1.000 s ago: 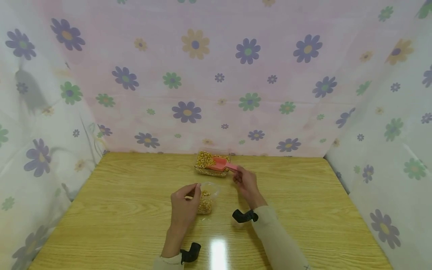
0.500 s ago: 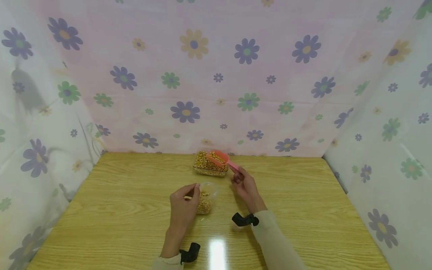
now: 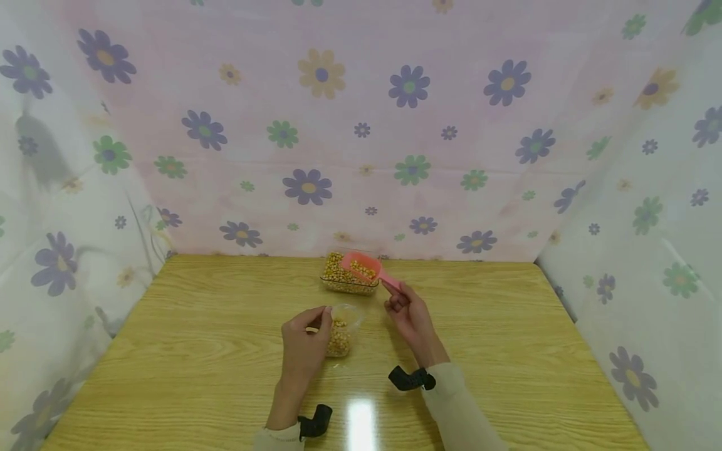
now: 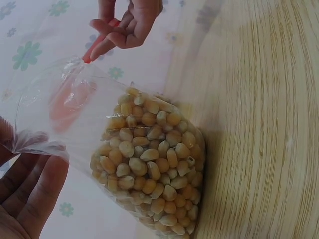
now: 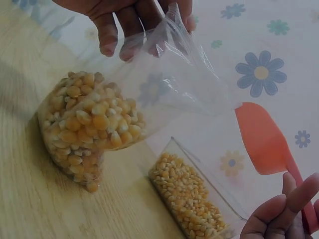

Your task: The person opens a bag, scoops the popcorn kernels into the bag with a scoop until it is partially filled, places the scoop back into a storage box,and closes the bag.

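My left hand (image 3: 306, 343) pinches the top edge of a clear plastic bag (image 5: 184, 74) between thumb and fingers. The bag stands on the table, its lower part full of yellow corn kernels (image 4: 154, 169). In my right hand (image 3: 414, 321) is the handle of a pink-red plastic scoop (image 5: 264, 142). The scoop bears some kernels in the head view and is held over a clear rectangular container (image 3: 348, 287) of corn at the back. From the left wrist view, the scoop's bowl shows blurred through the bag's film.
The wood-grain table (image 3: 197, 351) reaches back to a flowered cloth (image 3: 361, 188), which also hangs at both sides. Black wrist cameras (image 3: 316, 421) sit on both forearms. The container stands close to the back cloth, beyond the bag.
The scoop has risen out of the corn in the container, now with kernels in it, and its bowl has tilted. The left hand and the bag stay much as they were.
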Action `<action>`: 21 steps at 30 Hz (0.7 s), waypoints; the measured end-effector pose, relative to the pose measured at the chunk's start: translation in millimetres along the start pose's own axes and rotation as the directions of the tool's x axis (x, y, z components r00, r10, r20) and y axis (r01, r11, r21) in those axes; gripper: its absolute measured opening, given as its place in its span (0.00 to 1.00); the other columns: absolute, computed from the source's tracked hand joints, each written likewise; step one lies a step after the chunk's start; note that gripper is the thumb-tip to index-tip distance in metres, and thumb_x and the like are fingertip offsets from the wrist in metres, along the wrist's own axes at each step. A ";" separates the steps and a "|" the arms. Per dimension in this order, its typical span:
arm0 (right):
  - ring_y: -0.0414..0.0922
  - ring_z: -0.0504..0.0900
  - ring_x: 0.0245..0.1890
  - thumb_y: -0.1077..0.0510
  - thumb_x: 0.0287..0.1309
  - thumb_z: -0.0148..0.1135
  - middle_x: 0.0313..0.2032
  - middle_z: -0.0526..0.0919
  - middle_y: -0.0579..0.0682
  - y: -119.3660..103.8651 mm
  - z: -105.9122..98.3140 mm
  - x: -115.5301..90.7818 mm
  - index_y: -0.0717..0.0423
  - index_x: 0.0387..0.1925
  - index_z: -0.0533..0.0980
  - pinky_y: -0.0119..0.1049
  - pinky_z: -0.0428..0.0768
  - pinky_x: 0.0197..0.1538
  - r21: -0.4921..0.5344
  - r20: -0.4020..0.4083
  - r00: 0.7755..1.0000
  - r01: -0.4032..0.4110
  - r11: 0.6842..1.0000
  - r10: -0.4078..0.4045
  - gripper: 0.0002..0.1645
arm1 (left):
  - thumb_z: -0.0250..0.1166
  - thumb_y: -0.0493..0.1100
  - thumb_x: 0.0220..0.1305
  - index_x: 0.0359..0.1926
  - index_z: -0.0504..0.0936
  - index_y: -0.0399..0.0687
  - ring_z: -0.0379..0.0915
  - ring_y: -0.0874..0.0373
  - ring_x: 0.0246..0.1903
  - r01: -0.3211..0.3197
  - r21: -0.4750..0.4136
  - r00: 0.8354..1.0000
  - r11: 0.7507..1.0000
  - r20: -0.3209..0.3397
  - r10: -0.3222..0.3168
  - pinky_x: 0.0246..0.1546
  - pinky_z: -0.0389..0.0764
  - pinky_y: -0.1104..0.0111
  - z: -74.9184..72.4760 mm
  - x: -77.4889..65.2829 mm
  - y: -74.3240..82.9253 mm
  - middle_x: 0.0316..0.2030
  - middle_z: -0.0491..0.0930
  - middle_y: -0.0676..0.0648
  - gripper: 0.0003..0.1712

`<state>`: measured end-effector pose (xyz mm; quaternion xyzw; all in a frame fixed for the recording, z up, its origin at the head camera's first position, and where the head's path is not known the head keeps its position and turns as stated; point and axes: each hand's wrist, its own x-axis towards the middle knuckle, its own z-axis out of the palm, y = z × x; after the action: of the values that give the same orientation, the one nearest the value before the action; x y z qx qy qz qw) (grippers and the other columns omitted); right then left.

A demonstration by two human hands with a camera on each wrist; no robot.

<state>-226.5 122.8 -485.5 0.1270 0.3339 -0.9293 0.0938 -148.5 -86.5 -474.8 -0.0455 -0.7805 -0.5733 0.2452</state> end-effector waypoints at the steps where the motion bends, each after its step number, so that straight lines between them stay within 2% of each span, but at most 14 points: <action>1: 0.37 0.74 0.26 0.55 0.81 0.43 0.38 0.90 0.51 0.3 -0.5 -1.8 0.58 0.49 0.74 0.33 0.75 0.41 -0.005 -0.001 1.000 0.000 1.000 0.000 0.14 | 0.65 0.36 0.70 0.40 0.90 0.36 0.83 0.59 0.27 -0.006 0.006 1.000 1.000 -0.001 0.006 0.23 0.81 0.75 -0.1 0.0 -0.3 0.27 0.87 0.40 0.09; 4: 0.37 0.75 0.25 0.56 0.81 0.43 0.38 0.90 0.50 1.0 -2.6 -7.7 0.57 0.45 0.76 0.34 0.75 0.41 -0.016 0.006 1.000 0.001 1.000 -0.001 0.16 | 0.65 0.36 0.70 0.39 0.90 0.35 0.82 0.59 0.26 -0.026 0.017 1.000 1.000 -0.004 0.026 0.22 0.80 0.75 -0.1 0.1 -1.6 0.27 0.86 0.40 0.09; 9: 0.37 0.75 0.25 0.56 0.81 0.43 0.38 0.91 0.51 1.3 -5.9 -17.6 0.57 0.47 0.78 0.34 0.75 0.41 -0.005 0.030 1.000 -0.003 1.000 0.003 0.17 | 0.65 0.35 0.69 0.39 0.90 0.34 0.83 0.58 0.26 -0.042 0.026 0.999 0.999 -0.007 0.042 0.22 0.80 0.75 -0.4 0.4 -2.6 0.27 0.87 0.40 0.09; 14: 0.36 0.75 0.24 0.56 0.81 0.42 0.37 0.91 0.51 -0.2 -6.9 -25.9 0.55 0.42 0.79 0.32 0.77 0.40 -0.007 0.042 0.999 0.002 1.000 -0.001 0.18 | 0.65 0.35 0.69 0.40 0.90 0.33 0.83 0.56 0.26 -0.037 0.016 0.999 0.999 0.000 0.037 0.23 0.81 0.74 -1.3 0.4 -0.4 0.28 0.87 0.39 0.09; 21: 0.35 0.76 0.22 0.56 0.82 0.39 0.36 0.91 0.48 -3.4 -9.3 -40.1 0.54 0.39 0.84 0.31 0.77 0.39 -0.042 0.083 0.997 -0.001 0.999 0.005 0.26 | 0.66 0.35 0.69 0.40 0.90 0.35 0.83 0.58 0.26 -0.022 0.022 1.000 1.000 0.003 0.021 0.22 0.81 0.75 -2.3 1.0 1.3 0.28 0.87 0.39 0.08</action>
<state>-187.7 135.0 -478.5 0.0869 0.3488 -0.9265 0.1117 -148.2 -88.4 -472.7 -0.0518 -0.7865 -0.5620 0.2509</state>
